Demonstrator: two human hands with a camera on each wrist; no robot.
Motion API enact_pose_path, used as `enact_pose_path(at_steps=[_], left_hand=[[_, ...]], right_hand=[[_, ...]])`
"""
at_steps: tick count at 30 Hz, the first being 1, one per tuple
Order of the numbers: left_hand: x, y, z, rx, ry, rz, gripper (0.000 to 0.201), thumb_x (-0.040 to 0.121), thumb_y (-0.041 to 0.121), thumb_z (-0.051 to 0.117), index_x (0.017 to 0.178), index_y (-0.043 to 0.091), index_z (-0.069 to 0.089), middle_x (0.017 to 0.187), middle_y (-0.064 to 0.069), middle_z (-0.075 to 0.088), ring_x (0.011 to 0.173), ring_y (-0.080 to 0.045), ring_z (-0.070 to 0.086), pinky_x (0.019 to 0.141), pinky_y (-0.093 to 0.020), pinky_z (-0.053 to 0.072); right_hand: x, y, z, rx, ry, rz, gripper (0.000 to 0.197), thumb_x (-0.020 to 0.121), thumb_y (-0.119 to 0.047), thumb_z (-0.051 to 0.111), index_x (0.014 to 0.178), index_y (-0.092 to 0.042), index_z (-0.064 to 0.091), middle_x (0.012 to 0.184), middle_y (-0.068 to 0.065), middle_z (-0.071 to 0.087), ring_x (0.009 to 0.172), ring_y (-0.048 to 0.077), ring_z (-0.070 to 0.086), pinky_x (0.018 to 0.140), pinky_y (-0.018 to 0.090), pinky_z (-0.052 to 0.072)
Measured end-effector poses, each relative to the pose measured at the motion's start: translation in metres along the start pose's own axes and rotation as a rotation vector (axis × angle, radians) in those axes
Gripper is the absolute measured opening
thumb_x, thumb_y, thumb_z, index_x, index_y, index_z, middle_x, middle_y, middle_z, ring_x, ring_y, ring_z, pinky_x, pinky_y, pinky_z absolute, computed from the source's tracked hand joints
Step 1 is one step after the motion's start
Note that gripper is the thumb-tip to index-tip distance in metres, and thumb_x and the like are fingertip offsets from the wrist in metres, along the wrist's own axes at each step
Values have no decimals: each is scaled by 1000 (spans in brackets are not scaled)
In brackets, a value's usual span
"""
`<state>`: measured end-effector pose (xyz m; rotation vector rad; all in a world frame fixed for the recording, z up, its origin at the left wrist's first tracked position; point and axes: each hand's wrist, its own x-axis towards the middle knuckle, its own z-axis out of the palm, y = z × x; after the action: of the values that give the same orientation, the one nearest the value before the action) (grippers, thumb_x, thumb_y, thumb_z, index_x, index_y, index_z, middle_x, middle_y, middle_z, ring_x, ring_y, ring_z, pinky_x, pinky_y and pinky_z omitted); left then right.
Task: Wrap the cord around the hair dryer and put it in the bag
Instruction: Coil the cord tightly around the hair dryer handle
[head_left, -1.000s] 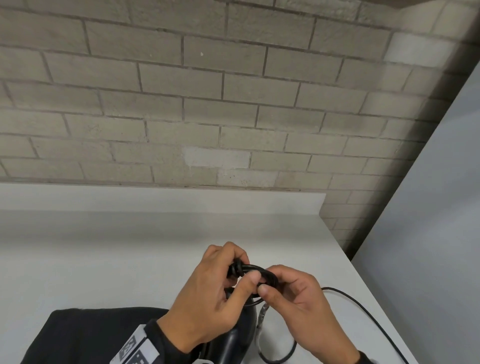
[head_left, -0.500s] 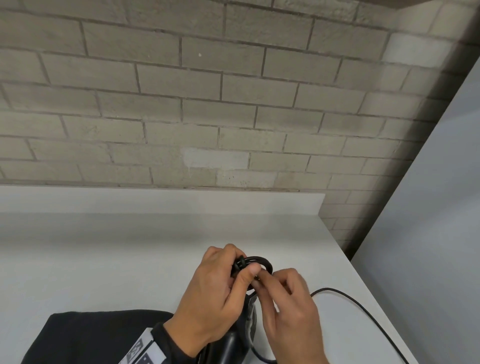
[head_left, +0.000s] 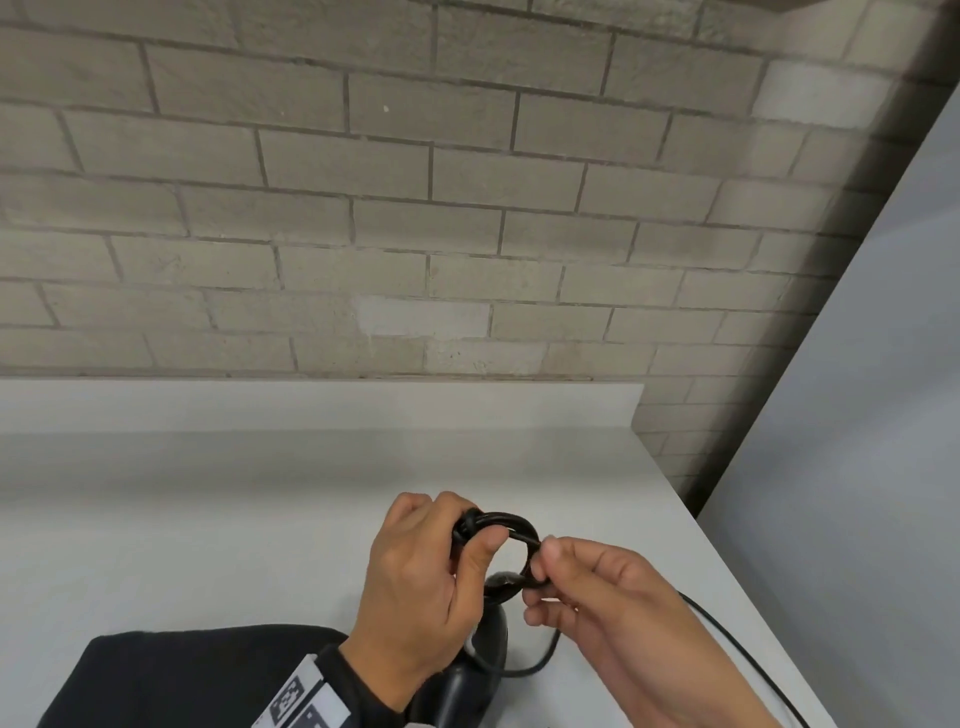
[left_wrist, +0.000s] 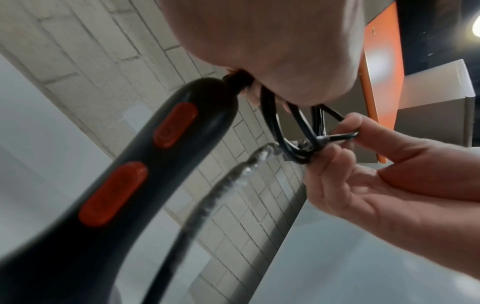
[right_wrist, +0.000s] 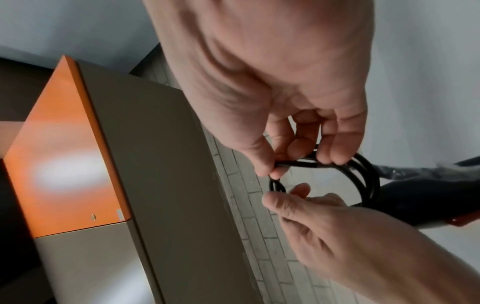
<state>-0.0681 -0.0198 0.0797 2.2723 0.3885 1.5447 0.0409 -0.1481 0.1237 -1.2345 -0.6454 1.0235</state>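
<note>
Cord loops are sitting bunched in a small black coil just above the end of the hair dryer handle, held up over the white desk. The left hand is curling round the handle's top, its thumb pressing the near side of the coil against the fingers. The right hand is pinching the far side of the coil between thumb and forefinger, the other fingers loosely bent below. In the left wrist view the dryer is showing two orange buttons along its dark handle, and a crinkly clear wrapper is trailing from the coil (what it covers is too blurred to tell). The rest of the cord is running loose from under the right hand across the desk toward its right edge. A black bag is lying flat on the desk, just left of the dryer and partly under the left wrist. A brick wall is standing behind the desk.
</note>
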Motion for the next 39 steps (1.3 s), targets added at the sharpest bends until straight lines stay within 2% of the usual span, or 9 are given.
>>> enact_pose_path(at_steps=[5, 9, 13, 16, 20, 23, 29, 34, 39], left_hand=[[-1, 5, 9, -80, 56, -96, 29, 101, 52, 42, 95, 25, 53, 72, 27, 43, 61, -2, 46, 56, -16, 40], [4, 8, 11, -112, 86, -133, 29, 100, 54, 42, 107, 27, 50, 58, 24, 42, 47, 3, 41, 49, -11, 35], [9, 6, 11, -8, 74, -10, 26, 103, 46, 41, 102, 23, 53, 53, 12, 48, 44, -6, 42, 42, -26, 40], [8, 5, 12, 9, 75, 19, 24, 103, 44, 43, 100, 22, 54, 51, 8, 49, 41, -12, 44, 40, -29, 40], [9, 8, 14, -15, 62, -1, 23, 103, 43, 43, 100, 23, 54, 54, 11, 49, 43, -6, 42, 41, -26, 40], [11, 5, 12, -44, 86, -84, 24, 103, 45, 43, 99, 24, 54, 56, 19, 42, 45, 1, 36, 42, -20, 36], [12, 1, 10, 6, 51, -64, 23, 103, 44, 42, 99, 25, 54, 57, 23, 34, 46, 2, 33, 44, -17, 33], [12, -2, 9, 41, 68, -54, 25, 103, 45, 39, 97, 25, 54, 56, 21, 35, 44, 0, 34, 41, -23, 36], [13, -4, 8, 28, 77, -101, 27, 104, 47, 37, 97, 26, 52, 54, 19, 34, 43, -5, 37, 40, -29, 37]], right_hand=[[-4, 3, 7, -344, 209, -241, 20, 73, -44, 64, 74, -26, 73, 76, -3, 72, 71, 11, 66, 70, 15, 50], [-9, 6, 15, -484, 284, -332, 17, 85, -37, 61, 75, -26, 71, 75, -5, 74, 69, 8, 67, 66, 17, 53], [-6, -3, 16, -73, 191, -82, 26, 81, -28, 63, 71, -4, 68, 67, 13, 71, 56, 20, 63, 56, 25, 54], [-5, -9, 12, 427, 82, 124, 33, 76, -33, 70, 69, -1, 65, 56, 13, 57, 45, 20, 52, 46, 30, 49], [-1, 2, 6, 700, -45, 92, 50, 47, -31, 97, 74, 0, 70, 58, 10, 53, 46, 19, 45, 45, 31, 42], [-1, 19, 1, 402, -59, -155, 56, 43, -30, 96, 86, -3, 74, 73, 11, 61, 59, 18, 50, 53, 28, 43], [-5, 50, 9, -322, 96, -501, 16, 71, -24, 73, 82, -33, 66, 119, -5, 67, 105, 15, 65, 91, 24, 49], [-4, 51, 16, -473, 140, -490, 15, 81, -27, 69, 76, -33, 56, 108, -13, 72, 107, 11, 66, 91, 19, 48], [-7, 39, 17, -246, 263, -553, 16, 79, -15, 67, 86, -30, 69, 92, 5, 75, 86, 15, 69, 79, 16, 51]])
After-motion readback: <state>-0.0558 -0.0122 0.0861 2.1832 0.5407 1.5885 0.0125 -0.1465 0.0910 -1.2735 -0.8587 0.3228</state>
